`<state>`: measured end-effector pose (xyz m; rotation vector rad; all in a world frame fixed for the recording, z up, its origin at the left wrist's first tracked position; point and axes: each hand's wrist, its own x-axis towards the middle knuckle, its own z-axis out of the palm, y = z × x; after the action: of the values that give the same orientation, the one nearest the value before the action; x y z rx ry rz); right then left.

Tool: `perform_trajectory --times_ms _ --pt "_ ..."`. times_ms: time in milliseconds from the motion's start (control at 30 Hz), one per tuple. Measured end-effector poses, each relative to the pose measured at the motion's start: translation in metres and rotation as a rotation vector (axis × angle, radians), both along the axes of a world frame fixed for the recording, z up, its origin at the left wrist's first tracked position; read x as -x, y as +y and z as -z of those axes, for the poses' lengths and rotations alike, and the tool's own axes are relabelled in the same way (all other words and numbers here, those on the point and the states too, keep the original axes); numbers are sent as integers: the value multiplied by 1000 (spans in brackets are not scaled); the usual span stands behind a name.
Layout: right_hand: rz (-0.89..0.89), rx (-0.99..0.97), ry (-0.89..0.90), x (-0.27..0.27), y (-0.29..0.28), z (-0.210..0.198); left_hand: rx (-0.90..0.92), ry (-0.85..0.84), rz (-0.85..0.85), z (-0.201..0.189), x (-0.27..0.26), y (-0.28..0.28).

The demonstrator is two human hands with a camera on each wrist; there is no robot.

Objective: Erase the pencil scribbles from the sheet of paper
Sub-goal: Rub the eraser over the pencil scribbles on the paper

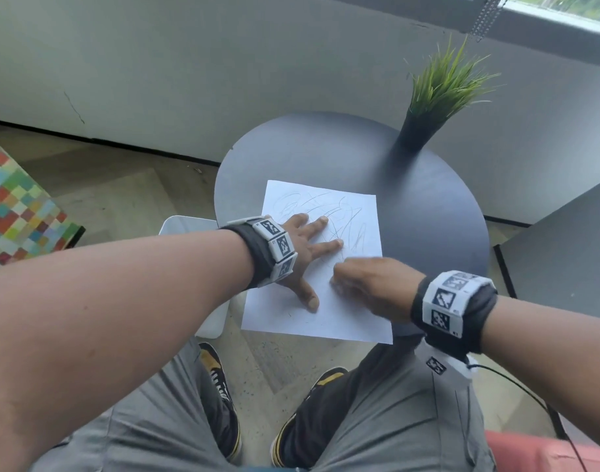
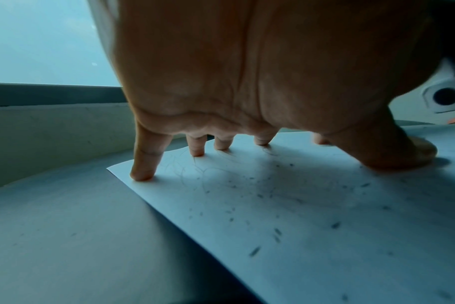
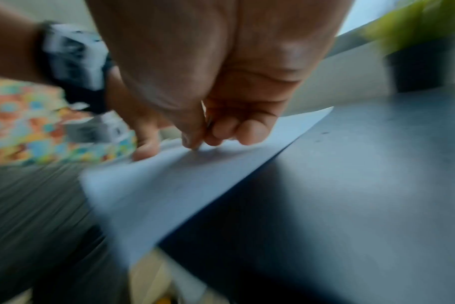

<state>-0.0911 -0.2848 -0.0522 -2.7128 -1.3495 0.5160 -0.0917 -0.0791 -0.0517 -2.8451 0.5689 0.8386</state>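
A white sheet of paper (image 1: 326,315) lies on a round dark table (image 1: 428,216), its near edge hanging over the table rim. Grey pencil scribbles (image 1: 329,212) cover its far half. My left hand (image 1: 309,250) presses flat on the sheet with fingers spread; its fingertips (image 2: 142,174) touch the paper (image 2: 312,226). Dark eraser crumbs (image 2: 260,195) dot the sheet under the palm. My right hand (image 1: 366,284) is curled just right of the left thumb. Its pinched fingertips (image 3: 195,142) hold a small, mostly hidden eraser against the paper (image 3: 148,195). The right wrist view is motion-blurred.
A black pot (image 1: 414,131) with green grass-like leaves (image 1: 441,86) stands at the table's far right. A white bin (image 1: 186,229) sits on the floor left of the table. A checkered colourful seat (image 1: 16,206) is far left, and a grey surface (image 1: 564,240) at the right.
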Motion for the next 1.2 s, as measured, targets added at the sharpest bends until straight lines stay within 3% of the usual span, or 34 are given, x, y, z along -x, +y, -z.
perform_trajectory --times_ms 67,233,400,533,600,700,867,1033,1200 --pt "-80 44 24 3 -4 -2 2 -1 -1 3 -1 0" --pt "243 3 -104 -25 -10 -4 12 -11 8 5 -1 2" --pt "17 49 71 15 4 -10 22 -2 0 5 0 2" --pt "287 20 -99 -23 -8 -10 38 -4 0 6 0 2" --pt "216 63 -101 -12 1 -7 39 -5 -5 6 1 2" --pt "-31 94 90 18 8 -5 36 -10 6 7 4 0" --pt "214 74 -20 -22 -10 -16 11 -8 25 2 4 -2" --pt "-115 63 61 15 -1 -7 -46 14 103 -6 -1 0" --pt "195 12 18 -12 -7 -8 -61 5 137 -7 -10 4"
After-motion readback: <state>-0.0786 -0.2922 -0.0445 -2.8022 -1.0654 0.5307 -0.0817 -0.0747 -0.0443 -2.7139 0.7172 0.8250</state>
